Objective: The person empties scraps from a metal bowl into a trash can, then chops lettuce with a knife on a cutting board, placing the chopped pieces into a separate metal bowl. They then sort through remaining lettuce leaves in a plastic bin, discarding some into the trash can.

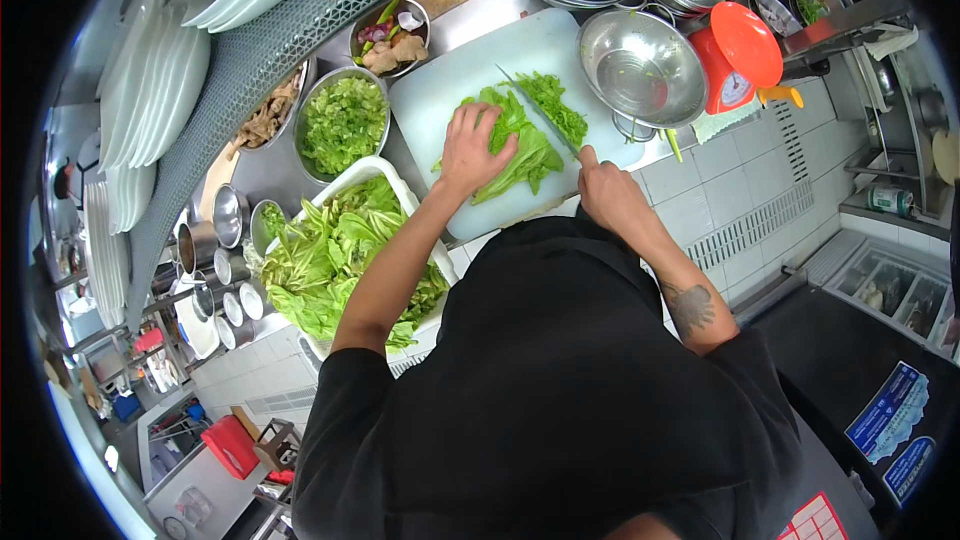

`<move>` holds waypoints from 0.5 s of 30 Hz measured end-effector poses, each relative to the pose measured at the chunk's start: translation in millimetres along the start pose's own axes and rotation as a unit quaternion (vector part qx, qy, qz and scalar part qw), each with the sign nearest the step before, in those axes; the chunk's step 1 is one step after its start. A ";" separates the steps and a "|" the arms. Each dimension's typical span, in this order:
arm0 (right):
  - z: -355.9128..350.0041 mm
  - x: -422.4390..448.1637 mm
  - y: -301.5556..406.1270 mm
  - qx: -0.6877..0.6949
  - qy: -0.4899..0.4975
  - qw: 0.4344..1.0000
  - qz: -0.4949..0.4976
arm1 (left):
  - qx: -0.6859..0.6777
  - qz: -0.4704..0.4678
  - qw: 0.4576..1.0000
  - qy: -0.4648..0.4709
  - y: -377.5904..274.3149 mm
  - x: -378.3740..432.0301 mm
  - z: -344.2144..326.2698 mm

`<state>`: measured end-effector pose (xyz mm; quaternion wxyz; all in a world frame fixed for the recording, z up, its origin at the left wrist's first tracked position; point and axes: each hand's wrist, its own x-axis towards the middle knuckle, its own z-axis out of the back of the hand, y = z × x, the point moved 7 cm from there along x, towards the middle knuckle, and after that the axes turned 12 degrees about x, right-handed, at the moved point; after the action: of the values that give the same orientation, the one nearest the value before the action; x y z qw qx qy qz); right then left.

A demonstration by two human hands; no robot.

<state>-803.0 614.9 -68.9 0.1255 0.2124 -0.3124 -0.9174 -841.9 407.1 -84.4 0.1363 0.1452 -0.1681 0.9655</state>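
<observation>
A white cutting board (427, 97) lies before me on the metal counter. My left hand (476, 142) presses down on a bunch of green lettuce leaves (529, 157), fingers spread over it. In my right hand (604, 184) is the handle of a kitchen knife (536, 109), its blade slanting across the board. Cut lettuce (556, 101) sits on the far side of the blade, while the uncut leaves are on the near side, under my left hand. The handle is mostly hidden by my fingers.
Left of the board stand a white plastic basket (409, 195) of lettuce and a steel bowl of chopped greens (341, 124). A steel bowl of ginger and shallots (390, 41) is behind. To the right are a steel colander (641, 67) and a red kitchen scale (724, 75). A mesh shelf (292, 30) overhangs the left.
</observation>
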 end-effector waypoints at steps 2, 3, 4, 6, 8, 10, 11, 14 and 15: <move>3.0 -6.3 7.8 -0.012 0.004 1.000 0.010 | 0.009 -0.041 0.999 0.007 -2.0 3.5 -12.6; 4.3 -8.7 11.8 -0.020 0.007 1.000 0.015 | 0.013 -0.063 0.998 0.010 -4.3 5.2 -18.1; 4.2 -10.6 15.3 -0.028 0.010 0.999 0.020 | 0.022 -0.066 0.997 0.020 -3.9 4.9 -24.0; -0.9 -14.3 17.9 -0.048 0.033 0.998 0.011 | 0.039 -0.070 0.996 0.041 -3.9 4.8 -33.8; -5.2 -14.5 17.2 -0.058 0.040 0.998 0.003 | 0.036 -0.077 0.996 0.040 -2.8 5.4 -37.5; -18.2 -13.7 10.4 -0.053 0.033 0.998 -0.007 | 0.036 -0.084 0.995 0.031 -2.7 6.6 -39.1; -32.0 -3.3 2.4 -0.042 0.023 0.999 -0.001 | 0.038 -0.087 0.995 0.021 -3.6 9.0 -39.9; -52.3 36.4 -17.0 -0.024 -0.005 1.000 0.014 | 0.029 -0.088 0.995 0.027 -5.6 7.4 -39.8; -51.9 40.8 -13.0 -0.023 -0.005 0.999 0.021 | 0.026 -0.085 0.995 0.036 -3.9 3.9 -38.8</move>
<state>-815.8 583.2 -126.9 0.1483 0.1978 -0.2961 -0.9226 -853.4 425.6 -117.0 0.2203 0.1272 -0.1247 0.9590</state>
